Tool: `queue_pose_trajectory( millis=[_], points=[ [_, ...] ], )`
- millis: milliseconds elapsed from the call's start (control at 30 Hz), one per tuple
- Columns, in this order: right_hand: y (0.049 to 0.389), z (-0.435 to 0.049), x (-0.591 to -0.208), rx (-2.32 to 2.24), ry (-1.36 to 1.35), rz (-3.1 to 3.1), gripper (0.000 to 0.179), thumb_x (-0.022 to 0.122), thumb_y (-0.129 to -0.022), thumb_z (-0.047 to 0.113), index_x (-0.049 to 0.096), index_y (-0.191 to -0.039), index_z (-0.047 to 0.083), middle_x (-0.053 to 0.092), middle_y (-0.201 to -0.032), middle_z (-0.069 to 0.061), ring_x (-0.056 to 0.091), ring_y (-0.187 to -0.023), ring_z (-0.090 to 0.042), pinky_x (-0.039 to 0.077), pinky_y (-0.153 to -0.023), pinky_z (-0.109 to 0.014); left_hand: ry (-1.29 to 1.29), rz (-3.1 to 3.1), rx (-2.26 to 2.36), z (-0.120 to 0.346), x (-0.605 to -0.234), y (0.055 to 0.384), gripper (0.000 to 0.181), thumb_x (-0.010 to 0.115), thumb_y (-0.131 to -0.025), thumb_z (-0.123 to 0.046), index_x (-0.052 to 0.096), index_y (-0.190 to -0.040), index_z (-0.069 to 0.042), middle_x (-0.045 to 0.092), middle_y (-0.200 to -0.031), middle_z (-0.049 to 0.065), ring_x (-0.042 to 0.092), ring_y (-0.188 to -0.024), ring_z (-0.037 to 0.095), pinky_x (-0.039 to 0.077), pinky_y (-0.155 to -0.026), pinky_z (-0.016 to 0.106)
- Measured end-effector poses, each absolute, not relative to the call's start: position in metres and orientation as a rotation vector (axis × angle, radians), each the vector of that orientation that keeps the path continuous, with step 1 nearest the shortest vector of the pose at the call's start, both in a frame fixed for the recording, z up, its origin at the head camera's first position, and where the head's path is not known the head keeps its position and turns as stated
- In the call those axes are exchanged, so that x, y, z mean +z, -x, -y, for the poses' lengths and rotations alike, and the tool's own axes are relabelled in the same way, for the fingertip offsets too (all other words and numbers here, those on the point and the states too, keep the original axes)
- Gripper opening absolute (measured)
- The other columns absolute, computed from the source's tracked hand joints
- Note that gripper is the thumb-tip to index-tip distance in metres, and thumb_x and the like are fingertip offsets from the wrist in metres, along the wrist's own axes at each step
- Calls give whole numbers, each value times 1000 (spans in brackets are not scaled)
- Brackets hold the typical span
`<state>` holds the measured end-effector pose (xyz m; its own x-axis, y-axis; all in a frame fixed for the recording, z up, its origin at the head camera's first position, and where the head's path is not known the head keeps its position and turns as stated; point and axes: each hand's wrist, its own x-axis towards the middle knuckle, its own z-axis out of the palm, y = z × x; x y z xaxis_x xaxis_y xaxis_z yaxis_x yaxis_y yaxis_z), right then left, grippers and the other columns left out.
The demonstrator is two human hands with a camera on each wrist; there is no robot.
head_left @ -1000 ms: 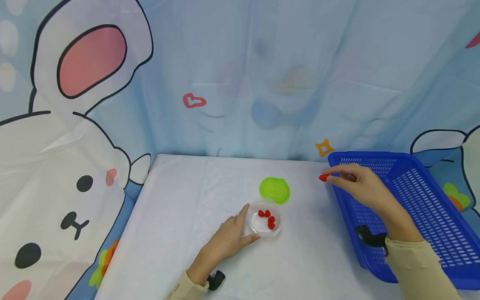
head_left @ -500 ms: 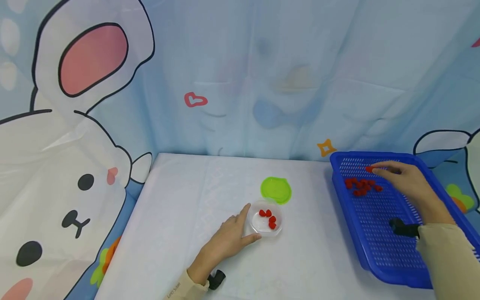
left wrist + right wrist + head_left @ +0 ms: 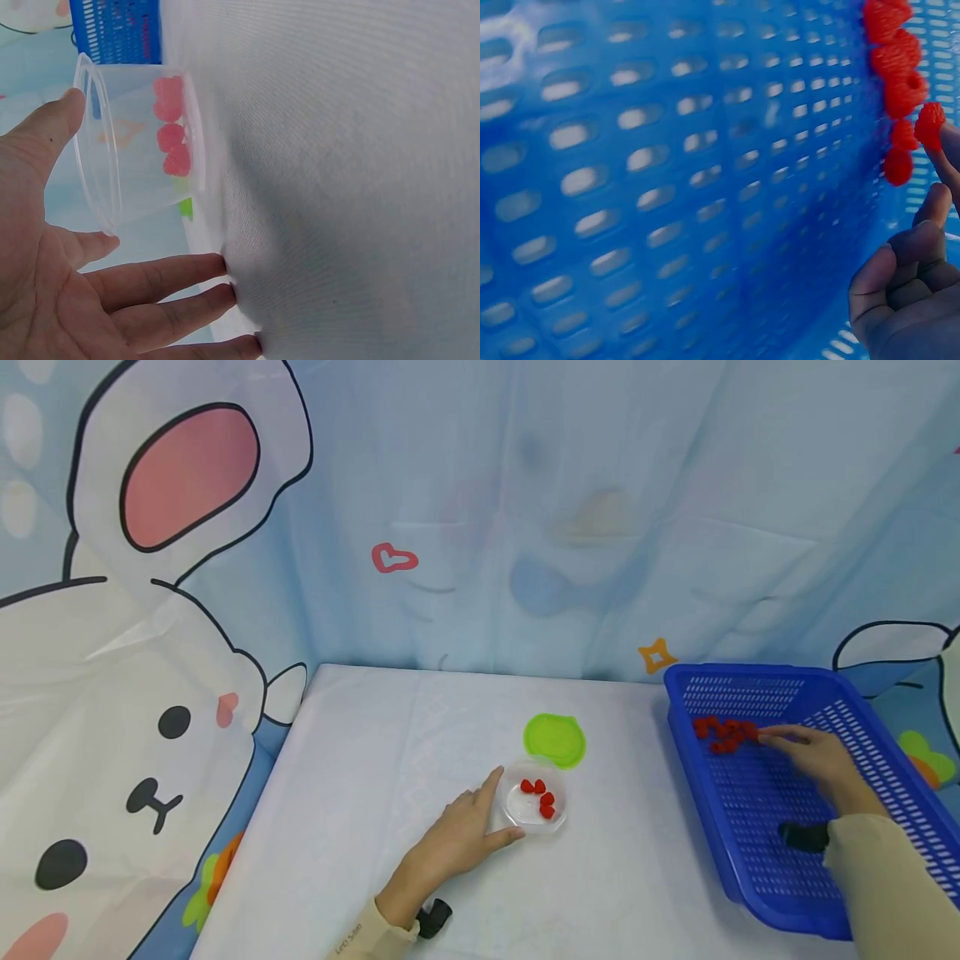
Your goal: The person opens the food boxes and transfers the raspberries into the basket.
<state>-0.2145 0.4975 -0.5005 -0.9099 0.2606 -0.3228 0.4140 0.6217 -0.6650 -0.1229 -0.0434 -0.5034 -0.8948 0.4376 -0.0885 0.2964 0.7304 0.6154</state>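
My left hand (image 3: 453,839) lies beside a clear plastic cup (image 3: 506,806), thumb and index finger spread and touching its rim; the other fingers are straight, their tips down at the white cloth. Several red raspberries (image 3: 171,139) lie on the cup's bottom. Inside the blue basket (image 3: 697,793), my right hand (image 3: 821,760) pinches one raspberry (image 3: 930,124) at its fingertips, right at the edge of a cluster of raspberries (image 3: 724,745) near the far left corner. In the right wrist view part of this hand is cut off by the frame.
A bright green lid (image 3: 554,739) lies flat on the table just behind the cup. The white-clothed table (image 3: 360,760) ends at a printed blue curtain (image 3: 465,510). The basket's raised, slotted walls stand at the table's right side.
My right hand has carried a raspberry from beside the basket's left rim, over the basket, and down to the raspberry cluster. The left hand and cup have stayed in place.
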Motion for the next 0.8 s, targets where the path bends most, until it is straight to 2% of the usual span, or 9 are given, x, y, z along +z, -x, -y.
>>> queue_pose_trajectory(
  millis=[133, 333, 600, 800],
  points=[
    [212, -502, -507, -1191, -472, -2616, 74, 52, -101, 51, 46, -140, -12, 23, -149, -43, 27, -131, -61, 40, -92, -68, -587, -2712, 900, 43, -504, 123, 93, 68, -91, -54, 22, -159, -9, 58, -133, 21, 59, -116, 35, 49, -94, 49],
    [214, -504, -513, -1197, -441, -2608, 72, 59, -98, 50, 52, -134, -12, 26, -148, -42, 32, -128, -59, 44, -88, -66, -584, -2714, 905, 43, -503, 123, 93, 70, -91, -52, 23, -159, -9, 58, -132, 21, 59, -114, 34, 51, -93, 49],
    [215, -498, -509, -1166, -470, -2629, 74, 59, -97, 50, 48, -137, -12, 22, -148, -44, 30, -129, -61, 39, -92, -70, -584, -2710, 896, 43, -501, 123, 93, 69, -91, -53, 22, -159, -9, 58, -133, 21, 59, -115, 35, 50, -94, 49],
    [217, -470, -474, -1173, -457, -2710, 71, 53, -100, 51, 48, -139, -9, 29, -148, -41, 25, -133, -61, 28, -97, -74, -579, -2704, 902, 43, -501, 123, 93, 69, -91, -53, 22, -159, -9, 57, -134, 21, 59, -116, 35, 50, -94, 50]
  ],
)
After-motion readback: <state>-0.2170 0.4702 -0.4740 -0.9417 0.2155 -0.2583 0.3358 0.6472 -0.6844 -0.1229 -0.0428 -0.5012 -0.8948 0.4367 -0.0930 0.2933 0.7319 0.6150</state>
